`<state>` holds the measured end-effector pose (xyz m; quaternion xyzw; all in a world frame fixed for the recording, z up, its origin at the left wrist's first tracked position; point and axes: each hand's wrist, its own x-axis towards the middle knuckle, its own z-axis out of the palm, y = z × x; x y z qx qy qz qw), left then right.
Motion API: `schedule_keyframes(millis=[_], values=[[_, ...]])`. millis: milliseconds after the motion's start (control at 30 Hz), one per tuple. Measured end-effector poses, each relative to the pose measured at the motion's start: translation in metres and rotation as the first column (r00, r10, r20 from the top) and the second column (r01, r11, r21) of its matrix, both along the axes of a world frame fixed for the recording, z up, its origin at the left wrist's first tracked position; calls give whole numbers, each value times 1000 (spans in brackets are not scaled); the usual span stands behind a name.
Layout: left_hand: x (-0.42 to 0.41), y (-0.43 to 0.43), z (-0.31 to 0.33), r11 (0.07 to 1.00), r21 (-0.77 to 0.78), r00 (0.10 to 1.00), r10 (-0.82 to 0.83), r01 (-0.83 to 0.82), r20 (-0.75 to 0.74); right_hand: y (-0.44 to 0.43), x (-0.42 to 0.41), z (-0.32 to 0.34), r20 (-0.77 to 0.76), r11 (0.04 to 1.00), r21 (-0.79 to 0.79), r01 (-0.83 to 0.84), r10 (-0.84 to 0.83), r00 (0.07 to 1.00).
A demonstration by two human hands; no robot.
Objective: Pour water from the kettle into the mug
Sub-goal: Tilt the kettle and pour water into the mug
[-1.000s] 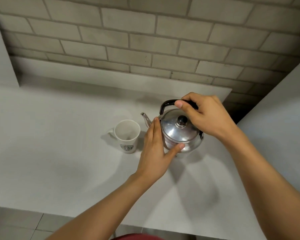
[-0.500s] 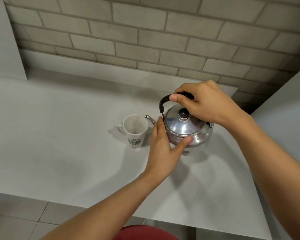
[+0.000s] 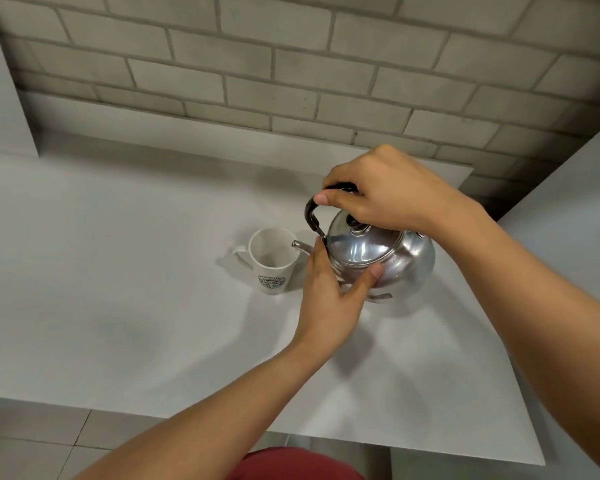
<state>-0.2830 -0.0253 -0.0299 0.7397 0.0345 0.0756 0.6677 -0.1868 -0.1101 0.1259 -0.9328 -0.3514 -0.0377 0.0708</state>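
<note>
Nearest, a patch of red cloth [image 3: 291,464] shows at the bottom edge, with grey floor tiles [image 3: 32,445] to its left below the front edge of the pale table [image 3: 118,306]. Both bare forearms reach forward from there over the table. The left hand [image 3: 329,292] lies against the near left side of the steel kettle [image 3: 388,258]: its grip is spread fairly wide, with the fingers up along the body by the root of the spout and the thumb [image 3: 369,280] pressed across the front just under the lid's rim. The kettle is tilted to the left, and part of its underside shows at its lower edge, lifted off the table. Its lid [image 3: 359,245] is on, and the dark knob [image 3: 354,221] is partly covered by the hand above. The right hand [image 3: 385,192] has its grip closed around the black handle [image 3: 312,211] at the top of the arch. Just left of the kettle stands the white mug [image 3: 272,259], upright on the table, with a green round logo facing the camera and its handle pointing left. The spout's tip [image 3: 297,244] sits over the mug's right rim; whether water is flowing cannot be told. Beyond, a raised ledge runs along the back of the table below a wall of grey bricks [image 3: 291,64].
</note>
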Motion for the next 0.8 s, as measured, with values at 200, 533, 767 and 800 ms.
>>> schedule_keyframes(millis=[200, 533, 767, 800], values=[[0, -3, 5, 997, -75, 999, 23, -21, 34, 10, 3, 4, -22, 998, -55, -3, 2, 1000], [-5, -8, 20, 985, -171, 1000, 23, -22, 6, 18, 2, 20, 0, 990, -138, -27, 27, 1000], [-2, -12, 24, 978, -209, 1000, 17, -16, 3, 23, 1, 31, 56, 981, -190, -47, 59, 997], [-2, -12, 24, 977, -212, 1000, 16, -15, 1, 23, 1, 33, 63, 980, -193, -48, 61, 996]])
